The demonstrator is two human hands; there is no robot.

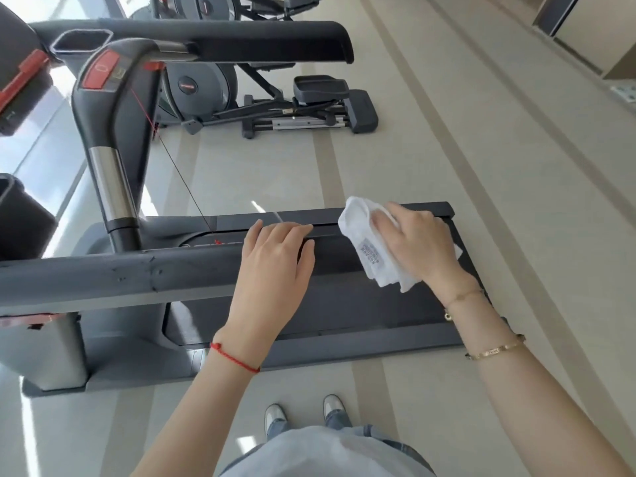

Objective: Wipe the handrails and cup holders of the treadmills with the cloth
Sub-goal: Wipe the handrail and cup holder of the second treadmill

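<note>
One person stood beside one treadmill [309,304], seen from above, with two shoes [275,416] showing on the pale striped floor [447,132]. Two hands were in view, near each other but not touching. The left hand [275,256] lay on the free end of the near handrail [120,273], a dark padded bar running in from the left edge of the view; its fingers were bent over the top of the bar and the thumb lay along the bar's right end. The right hand [418,242] held one white cloth [371,246], bunched and folded, with the fingers spread over it and a printed label showing on a fold below the fingers. The cloth sat just beyond the end of the near handrail, over the dark running deck; whether it touched the rail could not be told. A second handrail [241,39] of the same machine ran across the top of the view, and beside it one open cup holder [81,43] was visible. One red stop button [99,70] sat on the console arm, with one red safety cord [172,166] hanging from it towards the deck. The left wrist wore one red string bracelet [234,358]; the right arm wore two gold bracelets [495,351]. Two elliptical trainers [275,105] stood farther back.
</note>
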